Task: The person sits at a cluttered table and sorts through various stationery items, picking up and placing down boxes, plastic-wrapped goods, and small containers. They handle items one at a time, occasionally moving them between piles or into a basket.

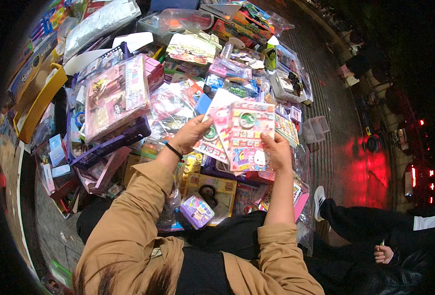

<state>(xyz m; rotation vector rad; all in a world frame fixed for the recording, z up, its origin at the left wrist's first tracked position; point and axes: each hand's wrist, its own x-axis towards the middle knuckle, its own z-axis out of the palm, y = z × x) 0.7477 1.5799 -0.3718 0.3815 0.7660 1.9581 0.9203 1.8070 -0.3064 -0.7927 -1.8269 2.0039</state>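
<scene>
My left hand point(191, 133) pinches the left edge of several fanned sticker booklets point(223, 115) with pink and white covers. In my right hand point(277, 150) is the right edge of the front booklet point(252, 138), printed with rows of small pictures, a round green emblem and a white cartoon cat. The booklets overlap, so part of the rear ones is hidden. Below them, near my lap, lie a purple cartoon box point(197, 211) and a yellow flat package point(217, 191) with a black ring-shaped item point(208, 195) on it.
A purple plastic basket point(108, 151) with a large pink boxed set point(116, 99) stands at left. Beyond it is a yellow curved tray point(40, 103). A clear plastic container point(315, 129) sits at right. Another person's hand point(383, 254) and shoe point(319, 203) show at lower right.
</scene>
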